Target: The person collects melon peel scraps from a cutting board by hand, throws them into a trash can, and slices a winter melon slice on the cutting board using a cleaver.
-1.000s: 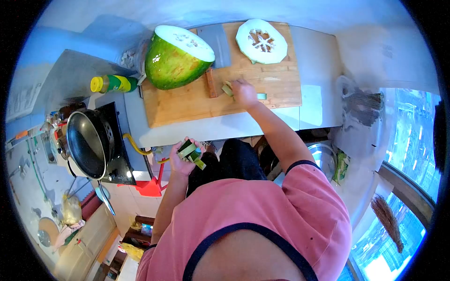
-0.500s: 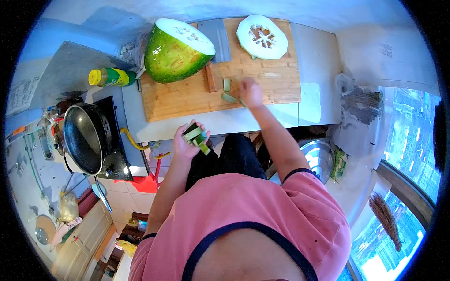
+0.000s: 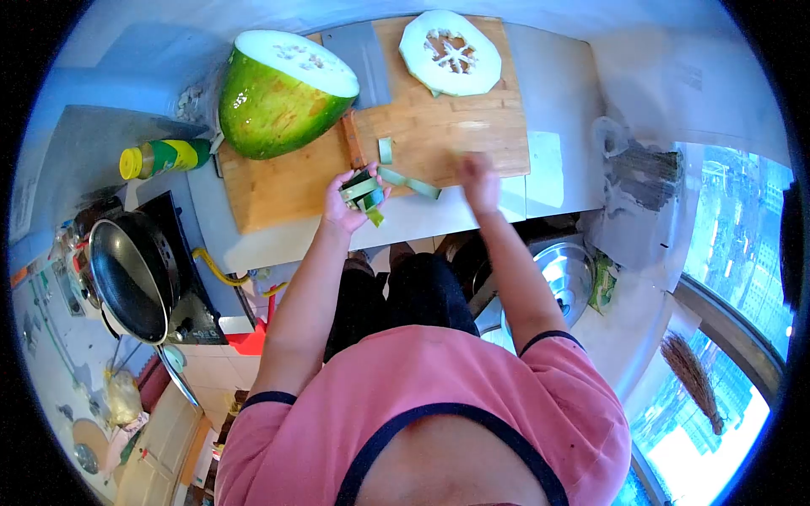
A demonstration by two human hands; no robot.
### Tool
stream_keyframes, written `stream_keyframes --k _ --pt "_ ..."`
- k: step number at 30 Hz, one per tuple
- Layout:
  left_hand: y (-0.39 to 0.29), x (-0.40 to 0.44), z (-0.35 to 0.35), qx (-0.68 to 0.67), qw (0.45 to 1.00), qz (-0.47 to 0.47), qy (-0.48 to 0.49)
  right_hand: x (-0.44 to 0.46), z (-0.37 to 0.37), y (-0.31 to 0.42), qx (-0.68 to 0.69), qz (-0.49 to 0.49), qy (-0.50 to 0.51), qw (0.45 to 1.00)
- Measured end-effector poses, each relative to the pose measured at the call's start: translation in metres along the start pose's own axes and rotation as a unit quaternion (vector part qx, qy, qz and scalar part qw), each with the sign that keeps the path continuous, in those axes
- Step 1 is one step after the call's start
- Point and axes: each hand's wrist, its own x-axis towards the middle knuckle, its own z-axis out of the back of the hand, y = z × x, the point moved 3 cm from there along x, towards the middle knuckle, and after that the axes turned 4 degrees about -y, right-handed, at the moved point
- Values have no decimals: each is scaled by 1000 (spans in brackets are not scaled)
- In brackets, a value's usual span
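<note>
Several strips of green rind (image 3: 361,191) lie in my left hand (image 3: 344,211), its fingers curled round them, at the front edge of the wooden cutting board (image 3: 278,198). Over the board's front right part is my right hand (image 3: 479,179), smeared by motion, so its fingers cannot be made out. Between the hands, more peel pieces (image 3: 413,184) lie near the board's edge, and a short one (image 3: 385,150) sits farther back. A cleaver (image 3: 352,139) rests behind them, its brown handle toward me. Left of it stands a large cut winter melon (image 3: 283,105); a peeled melon slice (image 3: 478,67) lies at the back right.
A yellow-capped bottle (image 3: 173,158) lies left of the board. Farther left, a black wok (image 3: 131,270) stands on the stove (image 3: 196,295). Below the counter at right is a round metal lid or basin (image 3: 561,282). A small broom (image 3: 693,379) is by the window.
My left hand has moved forward and right to the board's edge with the rind strips. My right hand has shifted right, away from the loose peel. The view has shifted slightly.
</note>
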Motion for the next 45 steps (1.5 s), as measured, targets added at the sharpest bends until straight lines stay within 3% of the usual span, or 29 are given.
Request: stream_keyframes --k 2,4,5,8,10,12,14,16,18,20,22,24,25,26,27,31,33,37,42,45 --pt "-4 -3 4 20 1000 -16 -10 8 36 -44 -26 -204 2 979" --pt "-17 -8 11 -6 999 -48 -12 -1 34 -44 -82 -93 -31 992" --pt "-24 -13 14 -27 997 -78 -12 -14 20 -39 -72 -73 -5 995" --pt "-34 -26 15 -8 998 -55 -10 -32 -30 19 30 30 40 998" --pt "-36 -34 13 -10 998 -56 -2 -21 -29 52 30 23 70 997" --pt "-37 -47 13 -7 998 -62 -12 -20 -23 8 34 16 12 999" --pt "-30 -62 10 3 997 -76 -26 -2 18 -21 -57 -87 -16 994" --pt "-21 -78 14 8 998 -67 -20 -3 29 -24 -116 -64 -18 991" --pt "-11 -87 21 1 997 -70 -16 -26 -8 -8 -69 36 7 997" --pt "1 -98 25 -49 996 -52 -48 -32 -31 37 -15 52 42 998" --pt "9 -103 23 -47 996 -55 -48 -27 -35 49 5 4 87 996" --pt "11 -108 21 -32 997 -54 -46 -24 -26 19 105 -52 55 992" --pt "12 -110 19 -31 997 -60 -30 -18 -16 3 87 -177 116 973" --pt "12 -112 18 -33 997 -61 -29 -11 -5 -9 67 -246 122 959" --pt "13 -116 17 -33 997 -60 -32 -13 -7 -35 135 -345 94 924" --pt "11 -124 14 -31 996 -70 -34 -7 4 -53 79 -251 111 958" --pt "12 -129 14 -34 996 -79 -35 -4 8 -45 44 -184 52 981" --pt "14 -133 12 -46 995 -81 -30 8 15 -44 52 -215 30 975" --pt "17 -139 14 -43 995 -90 -13 51 32 -30 -151 -183 84 968" --pt "18 -141 13 -49 994 -98 1 56 11 -23 -140 -122 58 981"
